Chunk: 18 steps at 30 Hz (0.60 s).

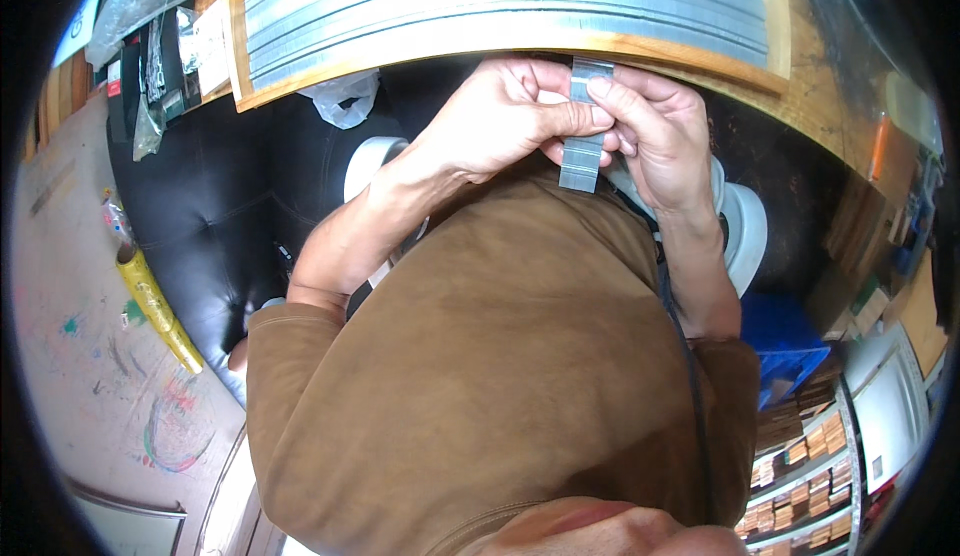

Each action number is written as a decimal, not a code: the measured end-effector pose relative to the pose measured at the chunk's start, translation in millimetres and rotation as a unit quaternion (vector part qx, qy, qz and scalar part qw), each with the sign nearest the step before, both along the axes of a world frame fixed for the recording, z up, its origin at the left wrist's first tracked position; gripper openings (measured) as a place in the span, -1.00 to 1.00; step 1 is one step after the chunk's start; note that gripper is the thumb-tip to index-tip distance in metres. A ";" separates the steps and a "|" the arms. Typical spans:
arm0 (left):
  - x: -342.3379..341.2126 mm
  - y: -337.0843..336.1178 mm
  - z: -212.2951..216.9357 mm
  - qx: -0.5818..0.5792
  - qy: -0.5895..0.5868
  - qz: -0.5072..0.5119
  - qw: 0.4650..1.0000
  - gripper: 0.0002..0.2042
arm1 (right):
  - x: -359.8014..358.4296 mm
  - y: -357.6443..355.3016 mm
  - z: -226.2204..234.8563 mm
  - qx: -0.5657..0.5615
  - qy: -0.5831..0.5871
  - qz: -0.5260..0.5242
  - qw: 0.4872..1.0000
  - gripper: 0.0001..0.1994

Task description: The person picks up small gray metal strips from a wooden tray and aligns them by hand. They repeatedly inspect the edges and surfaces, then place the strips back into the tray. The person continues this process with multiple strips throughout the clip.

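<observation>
A narrow grey metallic strip [580, 171] with fine crosswise lines hangs upright between my two hands, just in front of a wooden tray's near edge. My left hand [505, 116] pinches it from the left, with the thumb laid across its middle. From the right, my right hand [660, 131] grips the same strip, its thumb pressed on the upper part. The two thumbs nearly meet. Some fingers are hidden behind the strip. The wooden-framed tray [238, 46] holds rows of similar grey metal pieces [500, 6].
Clear plastic bags [150, 1] and small packets lie at the far left. A black padded seat [200, 216] is on the left, with a yellow tube [160, 311] beyond it. A blue bin [785, 351] and shelves of wooden blocks [810, 476] stand on the right.
</observation>
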<state>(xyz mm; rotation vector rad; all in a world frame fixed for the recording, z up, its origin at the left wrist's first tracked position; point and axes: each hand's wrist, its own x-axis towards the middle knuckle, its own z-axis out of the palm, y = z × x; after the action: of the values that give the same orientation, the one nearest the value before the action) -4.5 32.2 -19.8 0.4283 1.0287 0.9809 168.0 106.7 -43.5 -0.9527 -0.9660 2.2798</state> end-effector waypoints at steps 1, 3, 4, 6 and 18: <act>-1.9 0.3 -1.5 -0.004 -0.001 -0.009 1.000 -0.80 | -0.5 0.6 -1.7 0.001 0.006 -0.001 1.000 -0.81; -4.0 -0.3 -4.8 0.025 0.053 -0.023 0.998 -0.81 | 0.2 1.5 0.0 0.010 -0.010 0.011 1.000 -0.82; -4.9 -1.9 -6.2 0.038 0.080 -0.030 0.996 -0.81 | 0.3 1.4 0.6 0.013 -0.017 0.017 1.000 -0.83; 1.7 -9.6 -2.4 0.077 0.092 0.015 0.993 -0.86 | 2.0 0.4 9.1 0.096 -0.004 0.043 0.994 -0.84; 32.5 -56.3 -29.1 0.241 0.373 0.079 0.892 -0.80 | 10.3 4.0 9.7 0.343 -0.017 0.152 0.927 -0.91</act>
<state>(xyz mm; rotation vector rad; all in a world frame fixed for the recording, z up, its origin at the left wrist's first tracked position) 28.0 -24.1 -48.8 1.2170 1.5198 1.2572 178.4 110.8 -33.9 -0.5577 -1.8618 1.8971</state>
